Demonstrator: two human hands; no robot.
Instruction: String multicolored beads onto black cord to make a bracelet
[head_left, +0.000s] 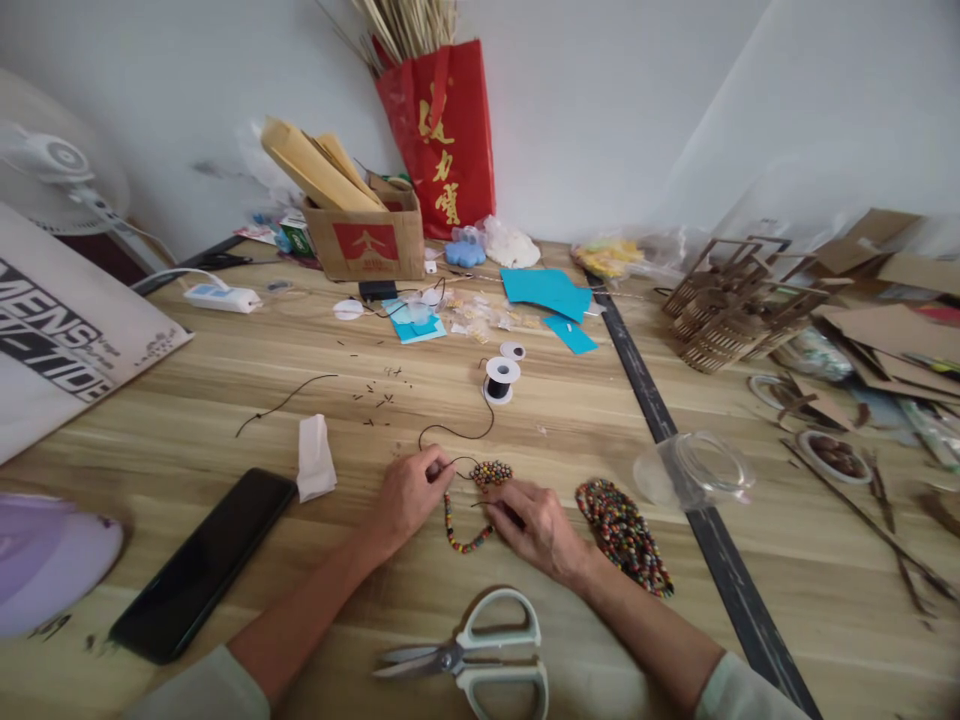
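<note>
L hand [412,492]: grip pinched, thumb & fingertips pressed tog. on the black cord [469,437], which trails up to a white spool [498,387] at 12 o'c. of the hands. Thin loop of cord runs from those fingertips twd. 3 o'c., to a multicolored bead bunch [493,471] on the desk [360,600].

R hand [538,525]: grip nearly closed, fingers curled, thumb vs. forefinger; short dark cord tail pokes out of it twd. 9 o'c., so it's grasping cord, tho exact contact is part. hidden by the fingers. Bead bunch is just past its fingertips, at abt. 11 o'c. of that hand.

Bead strand [466,547] hangs in a U-curve b/w the two hands, lying on the desk, R end running up nr. the R fingers.

Round the hands: scissors [450,657] at 6 o'c., blades apart, pointing to 9; coiled bead pile [624,537] b/w 3 & 4, nr. the R wrist; phone [202,565] b/w 8 & 9; folded white paper [315,457] at 9; loose cord piece [289,399] at 10; blue card [547,290] at 1; red bag [450,140] at 12, far back.
</note>
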